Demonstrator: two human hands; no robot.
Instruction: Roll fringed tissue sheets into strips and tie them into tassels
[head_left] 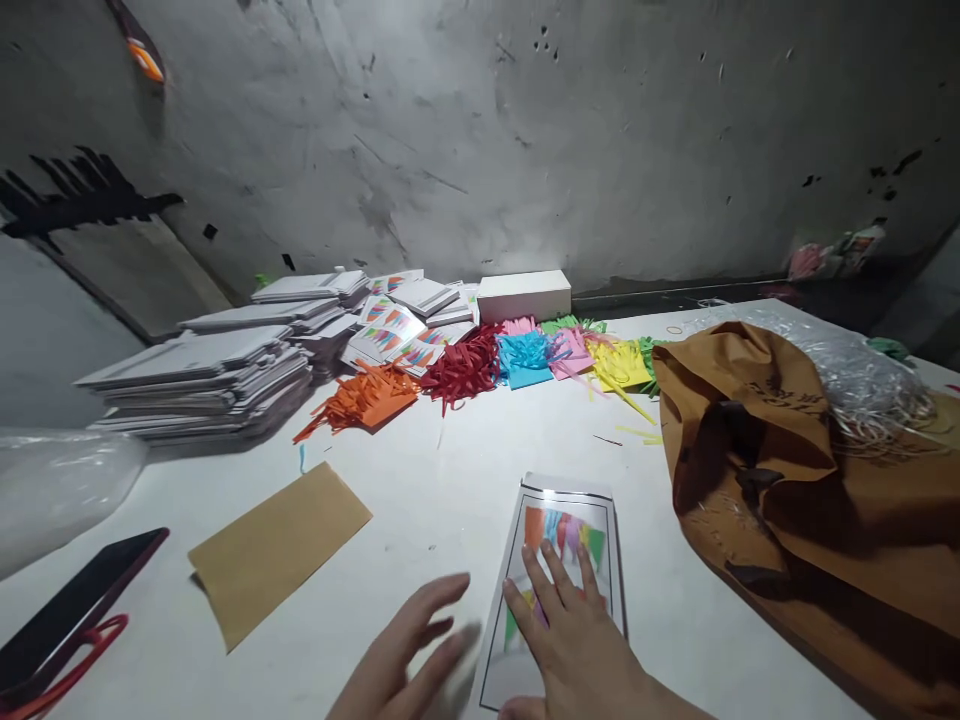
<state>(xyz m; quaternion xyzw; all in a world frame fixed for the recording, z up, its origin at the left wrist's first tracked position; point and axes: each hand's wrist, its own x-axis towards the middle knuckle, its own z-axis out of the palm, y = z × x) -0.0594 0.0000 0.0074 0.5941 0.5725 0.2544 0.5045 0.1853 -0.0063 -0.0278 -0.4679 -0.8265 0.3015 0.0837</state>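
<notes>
A flat white box (559, 494) with a black border and a printed picture of colourful fringes lies on the white table in front of me. My right hand (574, 630) rests flat on it with the fingers spread, covering part of the print. Just left of the box, my left hand (416, 650) hovers with thumb and fingers apart and nothing between them; it is slightly blurred. Farther left lies a brown paper sheet or envelope (281, 550), one corner lifted a little.
Fringed paper bundles in orange (367, 395), red (465, 365), blue (525, 360) and yellow (619, 365) line the back. Stacks of flat white boxes (202, 385) stand back left. A phone (75, 610) lies at left, a brown bag (750, 430) at right, a white box (525, 297) by the wall.
</notes>
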